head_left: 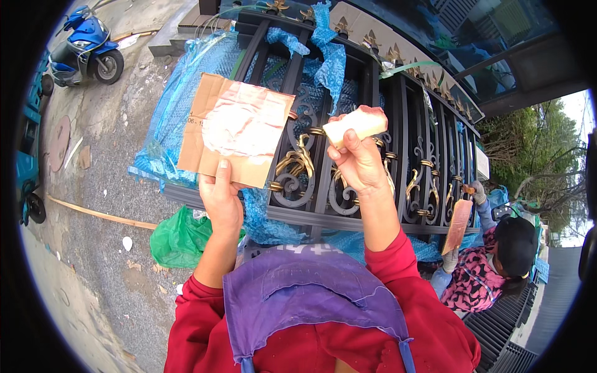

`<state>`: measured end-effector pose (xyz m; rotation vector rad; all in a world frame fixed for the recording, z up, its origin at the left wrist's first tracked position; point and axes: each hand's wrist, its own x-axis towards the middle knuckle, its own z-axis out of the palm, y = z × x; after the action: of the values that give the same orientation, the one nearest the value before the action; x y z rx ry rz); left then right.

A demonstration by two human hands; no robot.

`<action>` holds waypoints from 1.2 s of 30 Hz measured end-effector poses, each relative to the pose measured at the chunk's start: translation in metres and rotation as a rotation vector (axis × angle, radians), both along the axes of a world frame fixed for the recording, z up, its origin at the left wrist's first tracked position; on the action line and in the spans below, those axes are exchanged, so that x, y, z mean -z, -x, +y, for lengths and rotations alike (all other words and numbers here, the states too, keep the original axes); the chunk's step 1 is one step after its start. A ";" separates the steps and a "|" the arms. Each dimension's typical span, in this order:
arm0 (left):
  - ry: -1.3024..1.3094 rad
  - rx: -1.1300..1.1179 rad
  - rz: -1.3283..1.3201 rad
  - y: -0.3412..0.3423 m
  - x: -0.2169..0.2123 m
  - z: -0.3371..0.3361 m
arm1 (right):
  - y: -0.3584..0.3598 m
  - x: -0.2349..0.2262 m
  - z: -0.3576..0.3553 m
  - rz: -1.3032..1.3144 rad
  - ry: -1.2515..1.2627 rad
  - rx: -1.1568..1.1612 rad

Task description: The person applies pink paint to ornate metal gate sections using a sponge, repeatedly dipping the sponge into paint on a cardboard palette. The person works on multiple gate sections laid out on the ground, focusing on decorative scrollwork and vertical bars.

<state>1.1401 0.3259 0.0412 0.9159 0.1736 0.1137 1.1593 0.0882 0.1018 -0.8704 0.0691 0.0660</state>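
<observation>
The left hand [222,202] is pinching the near edge of a flat piece of cardboard [193,146], thumb on top, a shiny pale patch [242,127] covering much of its face. The right hand [360,168] is gripping a cream sponge [351,126] with a reddish far end — thumb and fingers are closing narrowly around its near side. A gap is separating the sponge from the cardboard's right edge. Both are showing over a dark metal fence [311,214] with gold trim, its bars running on toward the right. Blue bubble wrap [165,140] is bordering the fence's left end, and pavement [127,186] is stretching beyond it — a green bag [180,239] is lying there, near the fence. On the right, another person [469,286] is holding a reddish-brown board [458,225].
</observation>
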 end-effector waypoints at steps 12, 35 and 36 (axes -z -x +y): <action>0.108 0.038 0.036 0.001 -0.010 -0.011 | 0.005 -0.003 0.002 -0.002 -0.082 -0.020; -0.025 0.084 0.007 0.009 -0.022 -0.026 | 0.006 -0.013 0.019 -0.037 0.338 0.192; -0.027 0.096 0.005 0.010 -0.022 -0.027 | 0.007 -0.012 0.022 -0.092 0.470 0.192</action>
<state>1.1306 0.2993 0.0633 0.9498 0.1329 0.0251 1.1520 0.1097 0.1140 -1.3306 0.0834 -0.1775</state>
